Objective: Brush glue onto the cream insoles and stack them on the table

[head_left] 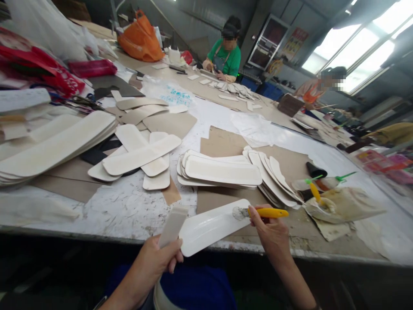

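My left hand (163, 254) is closed around a small stack of narrow white strips (174, 224). Its fingertips also touch the near left end of a long white panel with rounded ends (209, 228), lying slanted at the table's front edge. A shiny, wet-looking streak runs along that panel. In my right hand (271, 230) is the yellow handle of a brush (267, 212); its whitish, caked head rests on the panel's far right end. Just beyond lies a pile of similar white panels (224, 169), and more panels (274, 176) are fanned out to its right.
Crossed panels (142, 150) and a tall stack (58, 146) occupy the left. To the right are a glue-stained bag (348, 206) and green-tipped bottles (332, 183). An orange bag (140, 38) sits farther back. A person in green (227, 60) works across the table; another person (314, 88) is at right.
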Demonstrator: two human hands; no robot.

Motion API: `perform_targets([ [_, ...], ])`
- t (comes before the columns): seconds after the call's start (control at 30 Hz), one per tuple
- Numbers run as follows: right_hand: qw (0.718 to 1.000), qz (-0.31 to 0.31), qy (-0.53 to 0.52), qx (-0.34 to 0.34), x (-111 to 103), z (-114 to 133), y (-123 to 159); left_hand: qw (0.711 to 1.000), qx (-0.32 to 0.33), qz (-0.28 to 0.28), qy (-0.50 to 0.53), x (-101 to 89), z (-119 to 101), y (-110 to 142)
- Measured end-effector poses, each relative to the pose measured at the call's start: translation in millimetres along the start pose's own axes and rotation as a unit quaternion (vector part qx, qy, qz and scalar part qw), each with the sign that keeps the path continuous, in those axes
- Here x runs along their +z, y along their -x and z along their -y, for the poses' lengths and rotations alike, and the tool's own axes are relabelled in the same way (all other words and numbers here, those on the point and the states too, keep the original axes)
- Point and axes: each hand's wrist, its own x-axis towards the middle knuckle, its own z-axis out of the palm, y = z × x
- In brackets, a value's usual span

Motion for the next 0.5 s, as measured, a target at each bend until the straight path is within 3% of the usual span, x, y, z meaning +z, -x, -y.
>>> perform_targets([
  [0.23, 0.995, -0.039, 0.056, -0.068, -10.9, -17.7, -11.2, 1.000, -0.004, -0.015, -0.009, 3.0, -3.9, -1.0],
  [0.4, 0.987, -0.070, 0.067, -0.126, -21.5, -13.6, -13.0, 1.000, 0.008, -0.019, -0.010, 3.8, -4.9, 1.4],
  [0.5, 0.982, -0.055, 0.085, -0.162, -17.0, -6.2, -5.4, 1.000, 0.023, -0.017, -0.008, 4.1, 2.2, -2.1],
])
